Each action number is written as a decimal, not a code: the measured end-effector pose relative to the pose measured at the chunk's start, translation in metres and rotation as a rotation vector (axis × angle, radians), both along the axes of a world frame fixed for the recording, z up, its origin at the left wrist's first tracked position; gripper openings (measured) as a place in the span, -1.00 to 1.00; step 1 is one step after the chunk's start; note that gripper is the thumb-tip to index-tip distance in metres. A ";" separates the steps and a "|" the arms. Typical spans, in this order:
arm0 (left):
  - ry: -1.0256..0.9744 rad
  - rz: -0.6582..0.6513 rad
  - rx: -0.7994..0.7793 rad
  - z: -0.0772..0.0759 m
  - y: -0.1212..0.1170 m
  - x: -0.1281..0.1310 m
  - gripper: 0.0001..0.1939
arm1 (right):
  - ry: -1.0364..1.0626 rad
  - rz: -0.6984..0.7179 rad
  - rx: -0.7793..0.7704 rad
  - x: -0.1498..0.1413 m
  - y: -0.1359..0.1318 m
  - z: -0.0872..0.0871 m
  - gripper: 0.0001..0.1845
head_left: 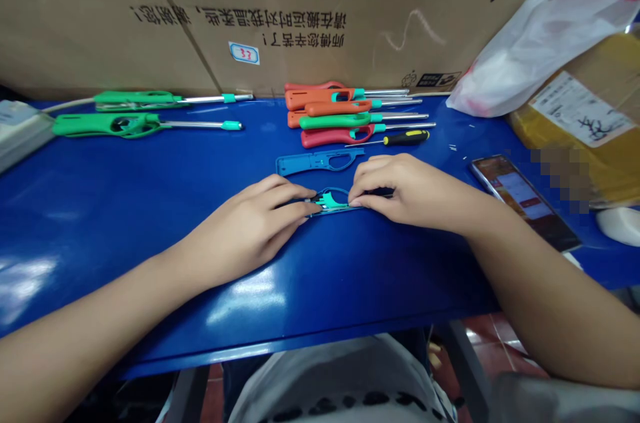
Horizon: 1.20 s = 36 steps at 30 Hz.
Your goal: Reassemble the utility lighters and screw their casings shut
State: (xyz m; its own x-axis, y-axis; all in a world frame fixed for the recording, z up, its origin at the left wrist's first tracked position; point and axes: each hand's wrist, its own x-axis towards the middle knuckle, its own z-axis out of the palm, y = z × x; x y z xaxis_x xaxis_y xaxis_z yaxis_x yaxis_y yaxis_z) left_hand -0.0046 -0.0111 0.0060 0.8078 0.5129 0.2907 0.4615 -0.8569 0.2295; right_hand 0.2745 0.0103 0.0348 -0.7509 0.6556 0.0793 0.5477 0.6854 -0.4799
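Note:
An opened gas lighter, a blue half shell with a turquoise trigger and inner parts showing, lies on the blue table before me. My left hand grips its left end between thumb and fingers. At the other end, the thumb and forefinger of my right hand are pinched together; whatever is between them is too small and covered to make out. Just beyond, the other blue half shell lies with its inner side up.
Orange, red and green gas lighters are stacked behind, beside a black-and-yellow screwdriver. Two green lighters lie at left. A phone lies on the right, near a taped parcel and plastic bag. A large cardboard box walls the back.

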 end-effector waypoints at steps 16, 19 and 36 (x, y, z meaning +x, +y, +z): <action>-0.001 -0.001 0.005 0.000 0.000 0.000 -0.65 | -0.028 -0.015 0.028 -0.001 0.000 -0.001 -0.86; 0.003 -0.003 0.016 0.000 0.000 -0.001 -0.65 | -0.014 -0.014 -0.013 -0.001 0.000 0.001 -0.83; 0.031 -0.006 0.038 0.002 0.000 -0.001 -0.65 | 0.002 -0.070 -0.054 -0.003 -0.004 0.002 -0.90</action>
State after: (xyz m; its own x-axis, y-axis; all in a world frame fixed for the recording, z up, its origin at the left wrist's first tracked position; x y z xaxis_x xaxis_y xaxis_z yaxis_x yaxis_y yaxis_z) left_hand -0.0056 -0.0112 0.0083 0.8194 0.4973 0.2851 0.4630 -0.8674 0.1823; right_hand 0.2710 0.0063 0.0368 -0.7033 0.7095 0.0432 0.5923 0.6186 -0.5163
